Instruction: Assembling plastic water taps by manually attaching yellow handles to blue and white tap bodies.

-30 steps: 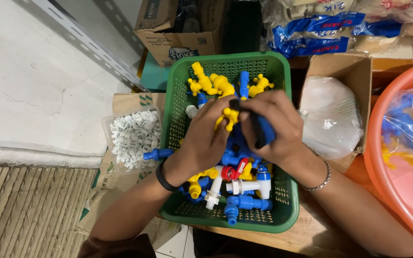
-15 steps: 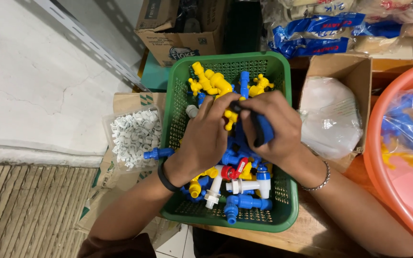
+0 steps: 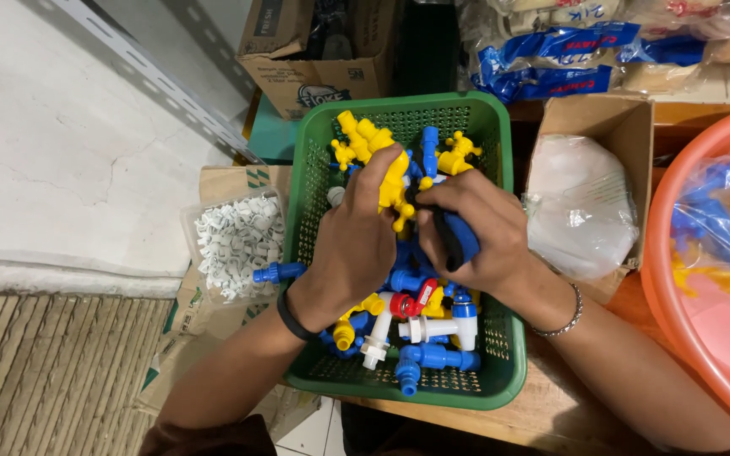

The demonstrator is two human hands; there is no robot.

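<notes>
Together, left hand (image 3: 356,245) and right hand (image 3: 471,232) grip a yellow tap (image 3: 396,192).

left hand (image 3: 355,245) curled, right hand (image 3: 471,228) gripping, wrists close

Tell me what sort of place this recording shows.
Probably a small shop storeroom or a packing corner for plastic plumbing taps. Both hands work over a green basket of yellow and blue taps, beside a bag of white fittings and open cardboard boxes.

Brown carton (image 3: 318,55) is set behind the basket; blue-and-clear bags (image 3: 551,63) top right; open carton (image 3: 618,135) right.
</notes>
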